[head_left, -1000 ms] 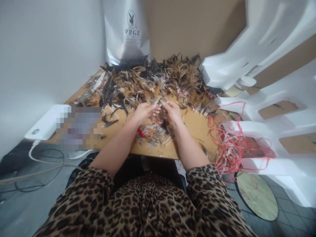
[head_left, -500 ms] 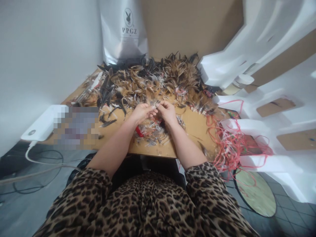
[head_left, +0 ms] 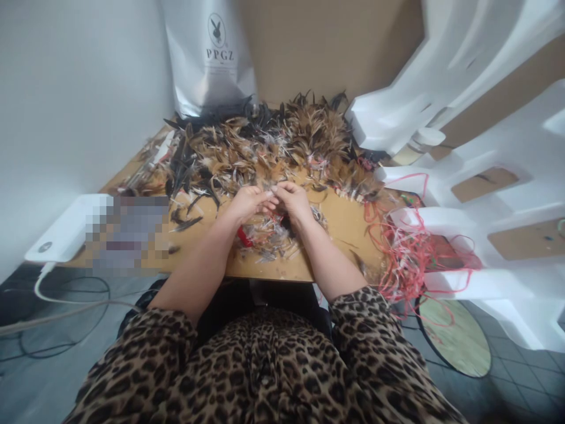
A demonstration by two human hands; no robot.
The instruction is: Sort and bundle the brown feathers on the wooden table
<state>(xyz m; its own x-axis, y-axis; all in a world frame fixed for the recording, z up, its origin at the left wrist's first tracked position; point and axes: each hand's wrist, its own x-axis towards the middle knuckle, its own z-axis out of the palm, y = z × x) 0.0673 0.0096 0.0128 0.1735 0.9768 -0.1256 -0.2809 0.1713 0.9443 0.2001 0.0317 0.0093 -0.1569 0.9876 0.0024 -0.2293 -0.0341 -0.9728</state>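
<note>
My left hand [head_left: 248,202] and my right hand [head_left: 292,199] meet fingertip to fingertip over the middle of a brown cardboard work surface [head_left: 348,227]. Both are closed in a pinch on small pale feathers [head_left: 270,189] held between them. Just beyond my fingers lies a big heap of brown, tan and black feathers [head_left: 273,141]. Under my wrists sits a smaller litter of feather scraps and quills [head_left: 276,241], with a red-handled tool [head_left: 244,237] partly hidden below my left wrist.
A silver pouch printed PPGZ [head_left: 209,56] stands at the back. White foam packing pieces [head_left: 463,118] crowd the right side. A tangle of red strings [head_left: 410,247] hangs off the right edge. A white device with cable [head_left: 62,227] lies at left.
My hands have stayed pinched together on the feathers. The view has shifted slightly, so everything sits a little further left than before.
</note>
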